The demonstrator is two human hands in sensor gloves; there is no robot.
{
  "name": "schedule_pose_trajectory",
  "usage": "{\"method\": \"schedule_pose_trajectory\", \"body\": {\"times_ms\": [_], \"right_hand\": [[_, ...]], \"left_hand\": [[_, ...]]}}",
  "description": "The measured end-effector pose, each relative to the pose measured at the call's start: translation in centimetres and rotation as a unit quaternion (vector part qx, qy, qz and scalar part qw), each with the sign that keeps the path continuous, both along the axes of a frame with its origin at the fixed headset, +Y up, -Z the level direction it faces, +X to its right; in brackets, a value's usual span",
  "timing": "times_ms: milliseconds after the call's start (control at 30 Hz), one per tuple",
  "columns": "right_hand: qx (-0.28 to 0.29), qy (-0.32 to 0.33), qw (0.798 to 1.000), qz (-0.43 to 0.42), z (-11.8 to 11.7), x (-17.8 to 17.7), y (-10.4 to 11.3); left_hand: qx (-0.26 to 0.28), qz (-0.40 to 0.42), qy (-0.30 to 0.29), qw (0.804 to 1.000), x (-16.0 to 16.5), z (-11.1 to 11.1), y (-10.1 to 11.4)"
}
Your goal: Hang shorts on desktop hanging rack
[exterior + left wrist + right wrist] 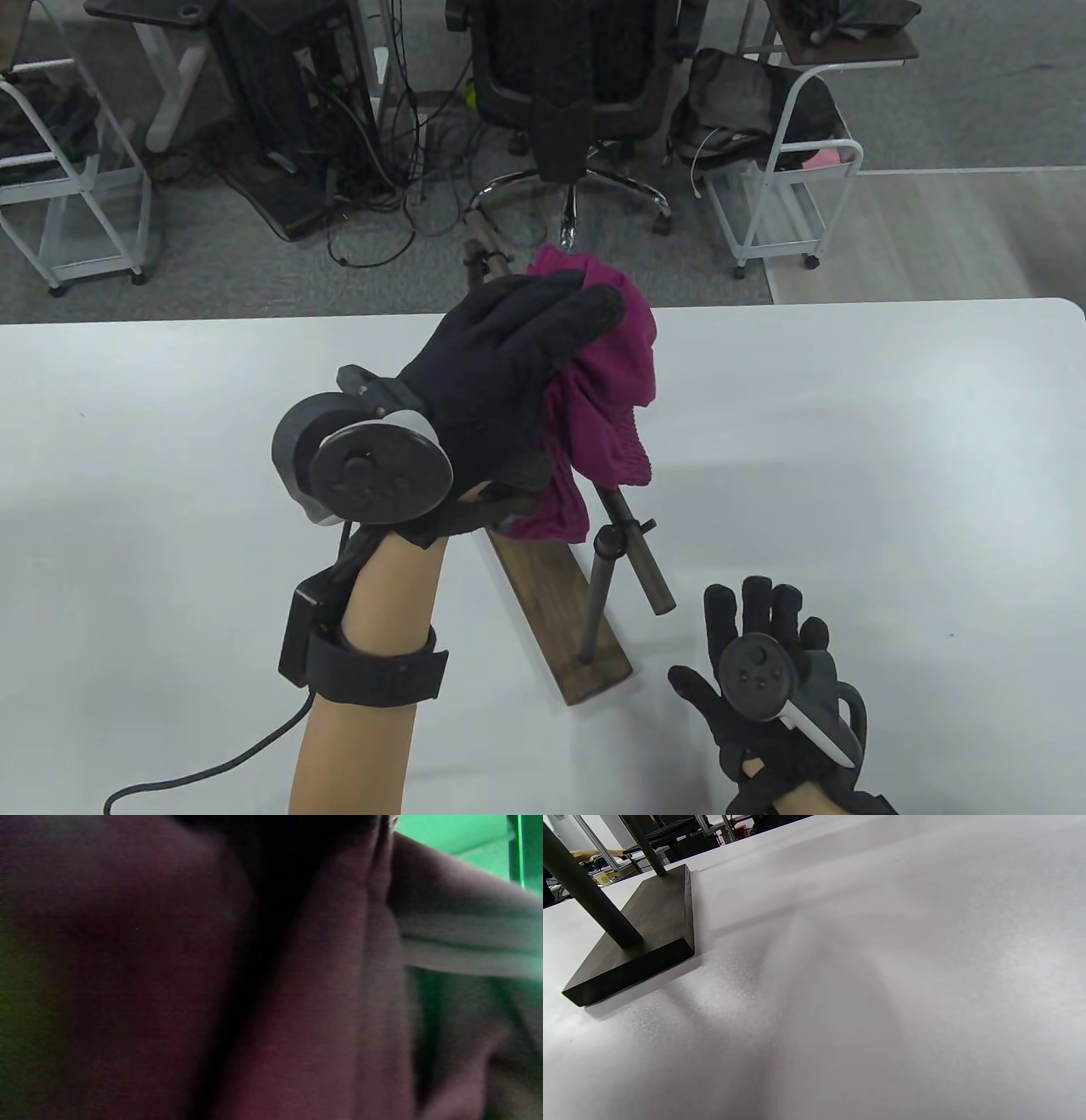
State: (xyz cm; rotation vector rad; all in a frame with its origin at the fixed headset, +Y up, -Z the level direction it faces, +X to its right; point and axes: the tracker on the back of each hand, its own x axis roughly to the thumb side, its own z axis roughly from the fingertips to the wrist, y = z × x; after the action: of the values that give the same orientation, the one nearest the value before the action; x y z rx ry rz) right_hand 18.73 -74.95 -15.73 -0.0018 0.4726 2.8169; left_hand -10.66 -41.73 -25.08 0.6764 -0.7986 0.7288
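From the table view, the magenta shorts (607,382) hang bunched over the horizontal bar (635,543) of the desktop hanging rack (560,594), whose dark wooden base stands on the white bench (891,475). The left hand (501,373) lies against the left side of the cloth, fingers stretched flat and together over the top folds; whether the thumb pinches fabric underneath cannot be told, so its grip is unclear. The right hand (768,671) rests on the bench just right of the rack's near end, apart from it, its grip spread with fingers fanned and holding nothing. In the left wrist view, dark purplish folds of the shorts (322,993) fill nearly the whole frame, blurred. In the right wrist view, the rack's wooden base (651,925) sits on the bench (882,984) with two dark upright posts rising from it.
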Motion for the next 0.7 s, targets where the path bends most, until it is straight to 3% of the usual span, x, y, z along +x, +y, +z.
{"method": "schedule_pose_trajectory", "body": {"times_ms": [200, 367, 533, 700], "right_hand": [[-0.001, 0.000, 1.000, 0.001, 0.0, 0.0, 0.1], [0.002, -0.002, 1.000, -0.001, 0.1, 0.0, 0.2], [0.002, -0.002, 1.000, -0.003, 0.1, 0.1, 0.3], [0.000, -0.002, 1.000, -0.001, 0.1, 0.1, 0.3]], "left_hand": [[-0.017, -0.022, 0.012, 1.000, 0.6, -0.4, 0.0], [-0.061, -0.047, 0.021, 0.997, 0.7, -1.7, -1.5], [-0.098, -0.127, 0.053, 0.986, 1.4, -2.4, -3.1], [-0.085, -0.197, 0.090, 0.973, 2.0, -2.2, -4.1]]}}
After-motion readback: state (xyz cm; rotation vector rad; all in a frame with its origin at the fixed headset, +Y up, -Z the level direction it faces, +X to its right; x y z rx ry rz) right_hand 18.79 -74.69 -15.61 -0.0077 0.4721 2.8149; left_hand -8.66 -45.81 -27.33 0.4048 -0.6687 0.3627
